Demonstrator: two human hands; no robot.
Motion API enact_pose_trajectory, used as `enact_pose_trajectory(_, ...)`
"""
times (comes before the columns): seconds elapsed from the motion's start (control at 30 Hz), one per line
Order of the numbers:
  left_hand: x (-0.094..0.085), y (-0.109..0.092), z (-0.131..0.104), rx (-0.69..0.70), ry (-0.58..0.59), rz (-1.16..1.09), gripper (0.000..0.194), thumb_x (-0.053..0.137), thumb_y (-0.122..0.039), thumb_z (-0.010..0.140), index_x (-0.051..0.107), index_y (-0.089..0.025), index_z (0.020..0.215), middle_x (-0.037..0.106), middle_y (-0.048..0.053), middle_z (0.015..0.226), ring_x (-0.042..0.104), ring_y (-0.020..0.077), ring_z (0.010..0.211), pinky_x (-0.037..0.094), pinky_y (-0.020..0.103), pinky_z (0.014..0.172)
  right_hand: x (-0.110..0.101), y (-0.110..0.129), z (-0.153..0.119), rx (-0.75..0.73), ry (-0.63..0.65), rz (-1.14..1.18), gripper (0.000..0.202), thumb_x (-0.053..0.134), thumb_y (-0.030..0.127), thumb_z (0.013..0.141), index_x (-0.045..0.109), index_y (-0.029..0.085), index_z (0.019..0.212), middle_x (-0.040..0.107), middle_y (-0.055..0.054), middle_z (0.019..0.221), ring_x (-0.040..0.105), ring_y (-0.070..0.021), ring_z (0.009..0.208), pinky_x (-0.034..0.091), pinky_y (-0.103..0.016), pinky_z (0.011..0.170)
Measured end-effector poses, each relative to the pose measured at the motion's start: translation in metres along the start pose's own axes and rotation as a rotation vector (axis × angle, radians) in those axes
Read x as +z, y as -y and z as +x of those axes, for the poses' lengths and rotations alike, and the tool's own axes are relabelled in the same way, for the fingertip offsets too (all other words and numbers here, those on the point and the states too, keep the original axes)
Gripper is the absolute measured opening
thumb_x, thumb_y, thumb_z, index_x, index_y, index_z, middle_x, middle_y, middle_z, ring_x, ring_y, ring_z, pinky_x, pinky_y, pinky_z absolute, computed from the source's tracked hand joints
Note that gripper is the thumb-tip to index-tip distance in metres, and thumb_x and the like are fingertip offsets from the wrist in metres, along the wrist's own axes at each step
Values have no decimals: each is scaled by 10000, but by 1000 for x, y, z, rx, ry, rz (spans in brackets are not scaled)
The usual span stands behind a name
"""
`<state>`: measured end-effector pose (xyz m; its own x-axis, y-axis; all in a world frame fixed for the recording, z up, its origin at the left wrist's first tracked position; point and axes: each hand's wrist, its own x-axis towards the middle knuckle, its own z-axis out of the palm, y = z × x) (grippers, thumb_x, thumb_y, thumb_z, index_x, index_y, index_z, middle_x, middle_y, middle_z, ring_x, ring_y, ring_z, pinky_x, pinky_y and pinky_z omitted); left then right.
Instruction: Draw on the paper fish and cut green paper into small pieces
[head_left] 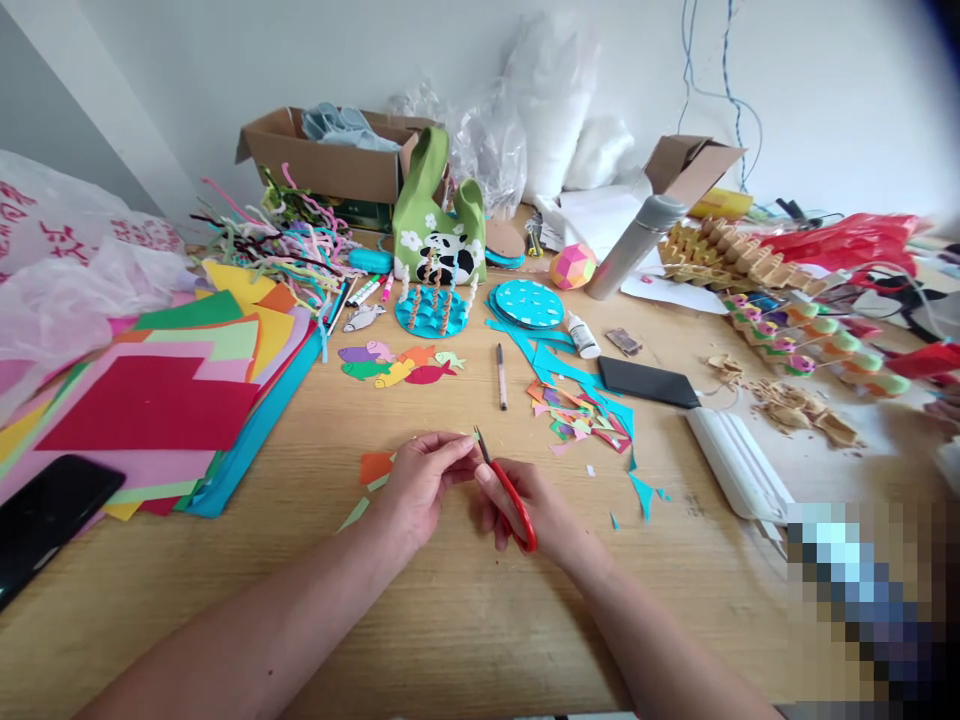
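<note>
My right hand is closed around red-handled scissors, their blades pointing up and away from me. Close by on the left, my left hand pinches a tiny pale green paper piece at the blade tips. Most of that piece is hidden by my fingers. Under and beside the left hand lie an orange paper piece and a pale green strip. Beyond the hands rest several paper fish, among them a red fish and a green fish. A pen lies right of them.
Coloured sheets and a black phone lie left. Paper scraps, a glue bottle, a black flat device and a white power strip are right. Behind stand a panda bag and grey flask.
</note>
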<state>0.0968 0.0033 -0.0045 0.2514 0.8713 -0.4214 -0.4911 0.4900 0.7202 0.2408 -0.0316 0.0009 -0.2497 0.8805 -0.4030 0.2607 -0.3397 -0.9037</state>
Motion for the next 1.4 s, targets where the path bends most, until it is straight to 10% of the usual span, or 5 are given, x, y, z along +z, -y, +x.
enact_pose_trajectory(1.4,4,0,-3,10,-55,43,193,809,-275,556,699,-134,628,675,47,660,602,156,649,469,278,629,1,-1,0,37,-20,-39,493,550,669,798,509,182,731,570,27,511,497,-94,331,291,-185,314)
